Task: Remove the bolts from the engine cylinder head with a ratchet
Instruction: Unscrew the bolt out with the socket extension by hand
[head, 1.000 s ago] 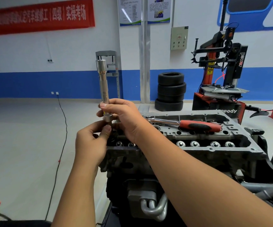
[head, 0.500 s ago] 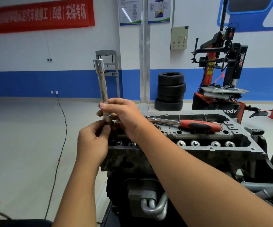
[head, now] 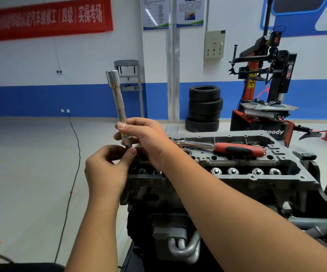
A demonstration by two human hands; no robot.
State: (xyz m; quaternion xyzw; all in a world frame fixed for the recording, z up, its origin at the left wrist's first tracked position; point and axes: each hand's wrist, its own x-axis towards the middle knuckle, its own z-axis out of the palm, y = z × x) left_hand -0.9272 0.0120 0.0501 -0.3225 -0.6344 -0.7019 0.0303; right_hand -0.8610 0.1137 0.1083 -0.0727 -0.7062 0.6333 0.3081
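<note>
A grey cast-metal engine cylinder head (head: pixel 237 173) sits uncovered on its engine in the middle of a training workshop, its row of round silver valve caps exposed along the near side. Across its top lies a chrome ratchet with a red and black handle (head: pixel 231 148), touched by no one, likely parked within reach until the drive piece is ready. Over the head's left end, the right hand (head: pixel 147 140) curls its fingers round the lower part of a long, polished steel socket extension (head: pixel 119 107), holding it nearly upright with the wide end at the top. The left hand (head: pixel 107 169) pinches with thumb and fingertips at something small under the extension's bottom collar; what it is cannot be told, perhaps a bolt being drawn out of the socket or a bit being fitted. Holding the bar vertical brings that lower end to the fingers. Behind stand a stack of four black tyres (head: pixel 204 108), a red and black tyre-changing machine (head: pixel 264 91) and a red banner with white lettering (head: pixel 44 18).
</note>
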